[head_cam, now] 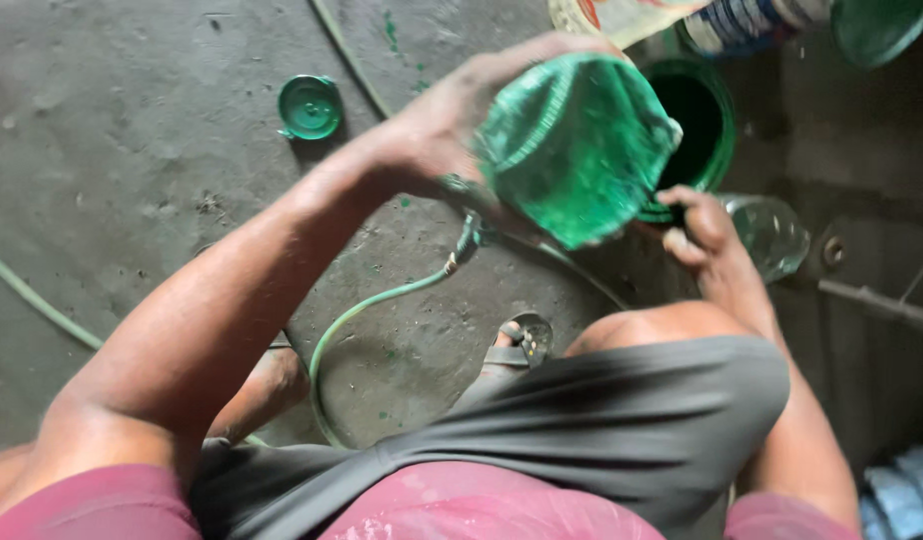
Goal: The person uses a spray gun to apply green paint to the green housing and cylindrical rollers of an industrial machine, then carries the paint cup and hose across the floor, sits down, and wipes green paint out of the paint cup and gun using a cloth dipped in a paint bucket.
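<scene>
The left hand is clamped on one green-smeared tub, tilted over the rim of one green bucket far right. The right hand grips that rim. One green lid lies far left on open floor

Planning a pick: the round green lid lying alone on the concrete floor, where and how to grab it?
Probably pinch the green lid across its outer rim, coming straight down from above. It lies flat on the floor with its ribbed face up and bare concrete all round; the left hand holding the green-stained container is apart from it.
</scene>
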